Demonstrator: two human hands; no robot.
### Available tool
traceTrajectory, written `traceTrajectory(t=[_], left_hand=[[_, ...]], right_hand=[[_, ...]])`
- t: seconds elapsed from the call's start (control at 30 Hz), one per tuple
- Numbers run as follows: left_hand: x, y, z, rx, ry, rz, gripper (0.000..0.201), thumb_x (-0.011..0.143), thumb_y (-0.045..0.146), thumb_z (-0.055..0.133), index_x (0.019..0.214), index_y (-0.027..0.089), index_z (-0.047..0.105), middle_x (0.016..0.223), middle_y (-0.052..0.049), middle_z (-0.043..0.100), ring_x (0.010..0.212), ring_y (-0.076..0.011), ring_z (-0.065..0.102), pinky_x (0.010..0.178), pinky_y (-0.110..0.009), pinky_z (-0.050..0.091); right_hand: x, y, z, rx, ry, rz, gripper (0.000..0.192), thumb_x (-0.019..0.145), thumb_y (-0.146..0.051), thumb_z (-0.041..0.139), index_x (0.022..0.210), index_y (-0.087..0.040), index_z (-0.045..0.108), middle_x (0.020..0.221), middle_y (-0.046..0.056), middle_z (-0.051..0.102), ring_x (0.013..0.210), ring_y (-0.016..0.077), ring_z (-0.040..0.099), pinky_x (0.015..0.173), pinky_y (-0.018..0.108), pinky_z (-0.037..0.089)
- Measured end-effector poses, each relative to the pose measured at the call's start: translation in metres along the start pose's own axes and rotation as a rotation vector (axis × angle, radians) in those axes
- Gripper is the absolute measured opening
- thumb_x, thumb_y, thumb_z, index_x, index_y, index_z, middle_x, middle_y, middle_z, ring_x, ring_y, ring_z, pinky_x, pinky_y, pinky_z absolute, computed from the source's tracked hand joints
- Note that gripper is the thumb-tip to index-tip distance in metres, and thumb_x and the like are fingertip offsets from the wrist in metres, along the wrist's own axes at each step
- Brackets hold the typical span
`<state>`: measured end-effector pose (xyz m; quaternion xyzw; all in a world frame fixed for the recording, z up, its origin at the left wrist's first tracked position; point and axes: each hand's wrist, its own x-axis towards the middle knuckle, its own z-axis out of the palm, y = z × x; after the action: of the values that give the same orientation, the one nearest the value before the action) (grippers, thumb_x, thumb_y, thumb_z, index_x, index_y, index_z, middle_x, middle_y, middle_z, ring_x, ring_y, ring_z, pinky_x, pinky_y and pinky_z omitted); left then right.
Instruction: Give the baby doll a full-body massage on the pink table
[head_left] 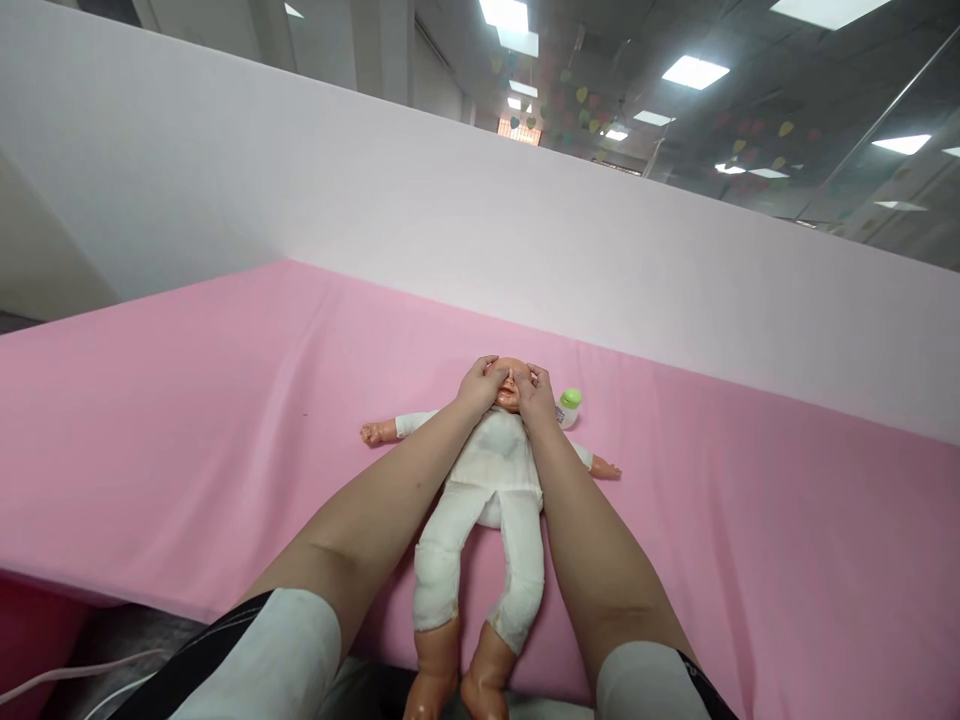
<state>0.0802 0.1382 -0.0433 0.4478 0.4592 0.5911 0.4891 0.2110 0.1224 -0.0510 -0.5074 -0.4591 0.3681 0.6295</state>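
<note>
A baby doll [493,448] with a white cloth body lies on its back, its head away from me and its bare feet toward me. My left hand [481,383] cups the left side of the doll's head, the thumb lying on the face near the nose. On the other side my right hand [535,391] holds the head in the same way, fingers curled around it. Both thumbs cover the eye area, while the mouth shows between the hands. A small bottle with a green cap [570,398] stands just right of my right hand, partly hidden by it.
Under the doll spreads a pink sheet [225,430] with soft folds. A white wall panel [420,220] rises behind it, with a glass pane showing ceiling lights above. At the lower left, pale cables [82,672] run past the sheet's edge.
</note>
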Motion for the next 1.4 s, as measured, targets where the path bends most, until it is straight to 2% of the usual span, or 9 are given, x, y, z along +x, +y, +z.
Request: traceTrajectory(t=[0.2,0.33,0.47,0.67,0.77,0.97,1.13,1.4], left_hand=[[0.001,0.001,0.003,-0.109,-0.003,-0.036,0.044,0.082,0.033,0.071,0.125,0.022,0.071,0.117,-0.008,0.077,0.112,-0.0251,0.072,0.102,-0.038,0.056],[-0.001,0.004,0.000,-0.188,-0.030,-0.059,0.045,0.084,0.030,0.063,0.127,0.021,0.070,0.122,-0.009,0.076,0.113,-0.0249,0.072,0.102,-0.039,0.057],[-0.003,0.006,-0.005,-0.238,-0.039,-0.063,0.044,0.082,0.030,0.064,0.125,0.022,0.071,0.127,-0.010,0.074,0.115,-0.0247,0.071,0.104,-0.040,0.056],[-0.010,0.009,-0.005,-0.246,-0.059,-0.061,0.056,0.071,0.032,0.080,0.125,0.020,0.067,0.120,-0.010,0.072,0.105,-0.0244,0.072,0.100,-0.040,0.057],[-0.012,0.011,-0.006,-0.205,-0.049,-0.049,0.061,0.066,0.031,0.086,0.122,0.020,0.068,0.123,-0.010,0.069,0.106,-0.0250,0.071,0.098,-0.039,0.057],[-0.010,0.012,-0.003,-0.203,-0.074,-0.057,0.051,0.072,0.030,0.082,0.120,0.018,0.070,0.117,-0.010,0.072,0.103,-0.0244,0.073,0.097,-0.039,0.058],[-0.007,0.009,-0.004,-0.214,-0.066,-0.055,0.043,0.082,0.030,0.072,0.123,0.019,0.073,0.119,-0.008,0.076,0.115,-0.0247,0.071,0.108,-0.040,0.055],[-0.008,0.006,-0.010,-0.246,-0.050,-0.002,0.040,0.087,0.024,0.063,0.125,0.018,0.075,0.138,-0.009,0.071,0.135,-0.0263,0.063,0.121,-0.042,0.045]], right_hand=[[0.005,0.008,0.002,0.160,-0.008,0.008,0.049,0.086,-0.049,0.069,0.128,-0.025,0.064,0.121,0.004,0.074,0.111,0.0209,0.072,0.104,0.041,0.057],[0.005,0.012,0.001,0.326,-0.030,0.041,0.050,0.080,-0.040,0.072,0.128,-0.025,0.067,0.135,0.004,0.071,0.122,0.0215,0.068,0.113,0.044,0.052],[0.003,0.010,-0.001,0.417,-0.074,0.075,0.056,0.076,-0.036,0.075,0.130,-0.026,0.067,0.140,0.004,0.069,0.123,0.0221,0.068,0.116,0.046,0.050],[-0.006,-0.003,0.000,0.316,-0.113,0.033,0.061,0.072,-0.038,0.083,0.129,-0.027,0.064,0.127,0.002,0.071,0.116,0.0224,0.069,0.108,0.043,0.056],[-0.007,-0.005,0.000,0.216,-0.080,0.010,0.064,0.071,-0.043,0.086,0.128,-0.026,0.060,0.121,0.002,0.069,0.110,0.0217,0.070,0.101,0.040,0.059],[-0.003,-0.001,0.001,0.050,0.029,0.002,0.054,0.079,-0.051,0.080,0.124,-0.028,0.059,0.121,0.003,0.069,0.112,0.0225,0.068,0.101,0.041,0.058],[-0.001,0.002,0.002,0.130,0.005,0.011,0.042,0.089,-0.052,0.069,0.122,-0.027,0.061,0.118,0.002,0.071,0.113,0.0226,0.069,0.105,0.044,0.057],[0.001,0.007,-0.004,0.340,-0.096,0.031,0.045,0.086,-0.038,0.072,0.128,-0.024,0.065,0.134,0.005,0.069,0.126,0.0251,0.067,0.115,0.051,0.052]])
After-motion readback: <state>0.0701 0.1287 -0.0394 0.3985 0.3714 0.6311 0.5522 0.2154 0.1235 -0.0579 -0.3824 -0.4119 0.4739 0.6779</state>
